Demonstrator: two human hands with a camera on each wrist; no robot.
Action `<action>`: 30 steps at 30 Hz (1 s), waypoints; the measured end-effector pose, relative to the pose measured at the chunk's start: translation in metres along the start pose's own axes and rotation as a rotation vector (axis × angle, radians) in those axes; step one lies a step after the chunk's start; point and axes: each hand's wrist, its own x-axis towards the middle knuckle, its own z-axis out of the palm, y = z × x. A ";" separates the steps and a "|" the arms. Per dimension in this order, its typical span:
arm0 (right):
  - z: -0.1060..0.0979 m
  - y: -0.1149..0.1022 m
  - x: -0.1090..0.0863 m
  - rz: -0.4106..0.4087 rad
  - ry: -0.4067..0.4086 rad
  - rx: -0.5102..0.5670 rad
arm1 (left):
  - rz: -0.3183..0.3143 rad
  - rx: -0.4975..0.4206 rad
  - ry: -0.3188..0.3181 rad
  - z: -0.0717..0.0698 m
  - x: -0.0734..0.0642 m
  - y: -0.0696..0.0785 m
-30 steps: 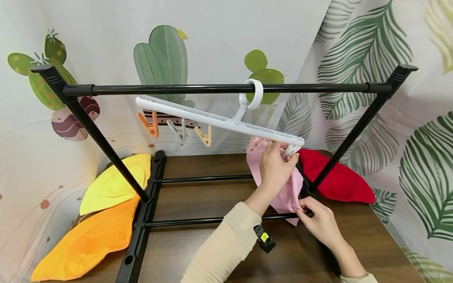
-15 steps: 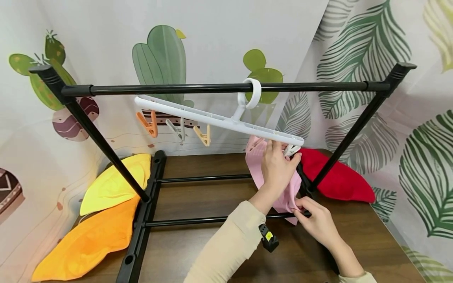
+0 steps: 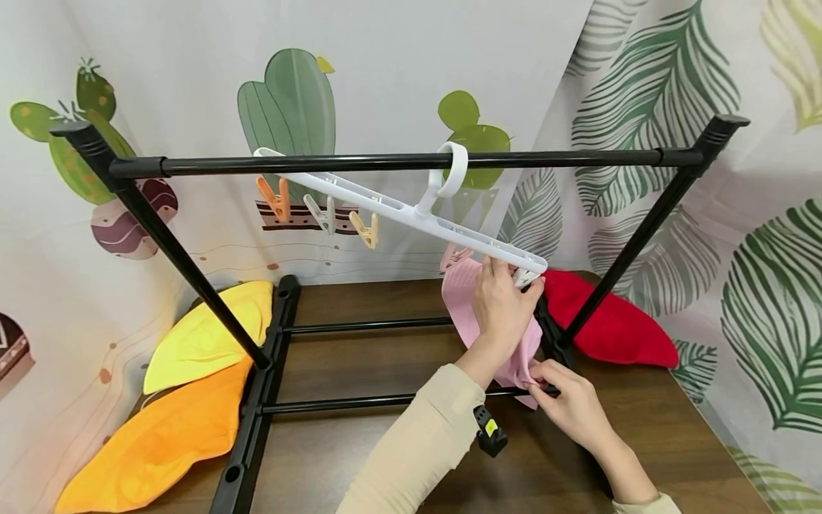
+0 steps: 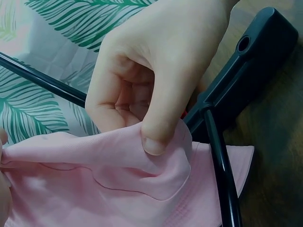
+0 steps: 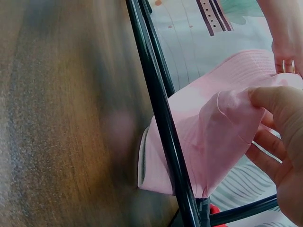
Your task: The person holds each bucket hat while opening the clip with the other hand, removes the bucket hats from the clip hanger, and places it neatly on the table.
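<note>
A pink bucket hat (image 3: 459,293) hangs below the right end of a white clip hanger (image 3: 385,207). A pink clothespin (image 3: 454,257) sits at the hat's upper left edge. My left hand (image 3: 501,307) grips the hat's upper edge under the hanger, its thumb beside a white clothespin (image 3: 525,277); whether that pin bites the cloth is hidden. Lower down, my right hand (image 3: 571,403) pinches a fold of the hat between thumb and fingers, clearly seen in the left wrist view. The hanger's hook loops over the black rack's top bar (image 3: 308,164), and the hanger tilts down to the right.
Orange (image 3: 276,198), grey (image 3: 321,213) and yellow (image 3: 366,230) clothespins hang along the hanger's left half. Yellow (image 3: 212,335) and orange (image 3: 160,442) hats lie left of the rack, a red hat (image 3: 616,328) right. Lower crossbars (image 3: 340,405) run close to the hands.
The hanger tilts more steeply: its left end has risen to the top bar, its right end has dropped slightly. Both hands keep their hold on the pink hat.
</note>
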 end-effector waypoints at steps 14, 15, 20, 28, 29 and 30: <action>0.000 0.000 0.000 0.012 0.000 -0.005 | 0.043 0.037 0.056 0.002 -0.003 -0.002; 0.000 0.000 0.000 0.013 -0.001 -0.003 | 0.046 0.040 0.059 0.002 -0.003 -0.003; 0.001 0.001 0.000 0.012 -0.002 0.003 | 0.062 0.061 0.084 0.002 -0.003 -0.004; 0.001 0.002 -0.002 0.015 0.002 0.011 | 0.093 0.066 0.147 0.004 -0.004 -0.007; 0.001 0.002 -0.002 0.016 0.001 0.014 | 0.095 0.062 0.153 0.004 -0.004 -0.008; 0.001 0.003 -0.002 0.016 0.001 0.018 | 0.095 0.059 0.159 0.004 -0.005 -0.009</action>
